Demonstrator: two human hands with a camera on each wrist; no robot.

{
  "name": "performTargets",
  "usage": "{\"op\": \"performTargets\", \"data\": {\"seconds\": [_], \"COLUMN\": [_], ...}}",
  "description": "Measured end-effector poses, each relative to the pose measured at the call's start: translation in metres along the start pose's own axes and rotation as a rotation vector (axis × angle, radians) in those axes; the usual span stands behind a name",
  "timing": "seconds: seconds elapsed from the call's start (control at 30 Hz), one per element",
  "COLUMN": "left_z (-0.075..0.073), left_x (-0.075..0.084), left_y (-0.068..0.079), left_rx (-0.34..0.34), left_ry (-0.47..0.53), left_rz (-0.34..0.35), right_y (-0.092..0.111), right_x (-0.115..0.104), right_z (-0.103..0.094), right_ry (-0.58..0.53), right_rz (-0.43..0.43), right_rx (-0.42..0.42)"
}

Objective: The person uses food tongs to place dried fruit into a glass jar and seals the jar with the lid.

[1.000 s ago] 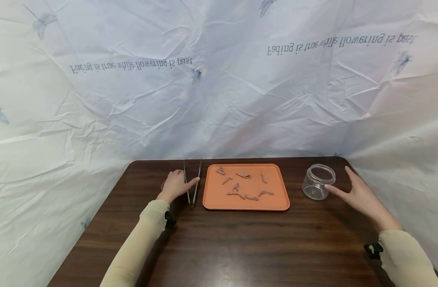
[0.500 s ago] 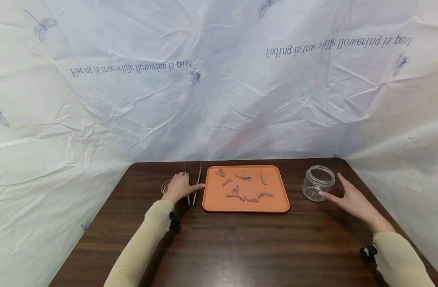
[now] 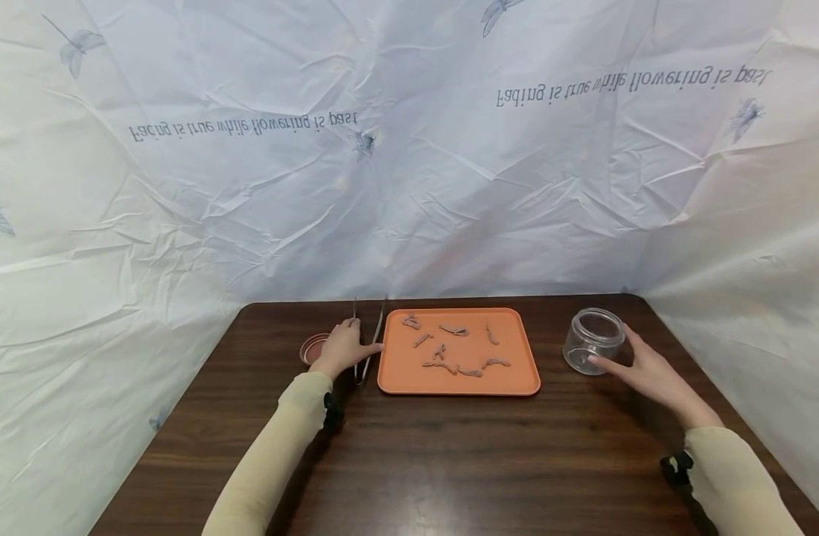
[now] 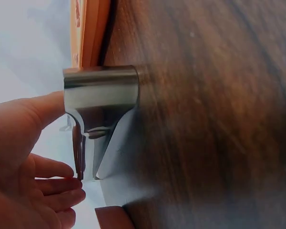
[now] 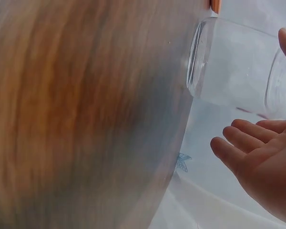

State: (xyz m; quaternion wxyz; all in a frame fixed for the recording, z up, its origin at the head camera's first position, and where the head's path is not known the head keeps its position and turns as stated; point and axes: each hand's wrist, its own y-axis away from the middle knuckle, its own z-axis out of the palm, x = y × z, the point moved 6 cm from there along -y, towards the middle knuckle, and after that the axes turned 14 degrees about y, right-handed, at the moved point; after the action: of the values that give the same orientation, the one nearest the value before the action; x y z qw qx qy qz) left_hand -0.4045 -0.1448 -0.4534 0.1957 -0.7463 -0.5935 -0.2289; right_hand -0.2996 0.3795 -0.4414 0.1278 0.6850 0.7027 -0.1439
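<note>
My left hand (image 3: 340,348) is at metal tongs (image 4: 102,90), its thumb on the tray side and its fingertips against the other arm of the tongs. The tongs' arms are spread, and their bent end points toward me. At the right my right hand (image 3: 640,368) reaches round a clear jar (image 3: 593,342) with no lid on. Its thumb lies before the jar; in the right wrist view its loosely extended fingers (image 5: 240,138) are close beside the wall. Between the hands lies an orange tray (image 3: 409,381) with several small, shrivelled, greyish-brown strips (image 3: 455,330).
A reddish round lid (image 3: 312,348) lies left of the left hand, partly hidden by it. The dark wooden table (image 3: 436,461) ends at a white patterned sheet (image 3: 416,186) hanging behind it and along both sides.
My left hand has moved right, and the tongs have shifted slightly toward the tray. More of the lid shows. My right hand has come in closer round the jar.
</note>
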Motion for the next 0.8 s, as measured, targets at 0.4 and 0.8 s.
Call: {"op": "performTargets", "data": {"seconds": [0.4, 0.8], "left_z": [0.004, 0.008], "left_x": [-0.004, -0.007], "left_y": [0.000, 0.002], "left_rx": [-0.042, -0.031], "left_ry": [0.138, 0.128], "left_rz": [-0.073, -0.118], "right_y": [-0.007, -0.012], "right_x": [-0.004, -0.006], "right_z": [0.008, 0.009], "right_ry": [-0.138, -0.225], "right_rz": [0.020, 0.081], "right_rx": [0.000, 0.013]}}
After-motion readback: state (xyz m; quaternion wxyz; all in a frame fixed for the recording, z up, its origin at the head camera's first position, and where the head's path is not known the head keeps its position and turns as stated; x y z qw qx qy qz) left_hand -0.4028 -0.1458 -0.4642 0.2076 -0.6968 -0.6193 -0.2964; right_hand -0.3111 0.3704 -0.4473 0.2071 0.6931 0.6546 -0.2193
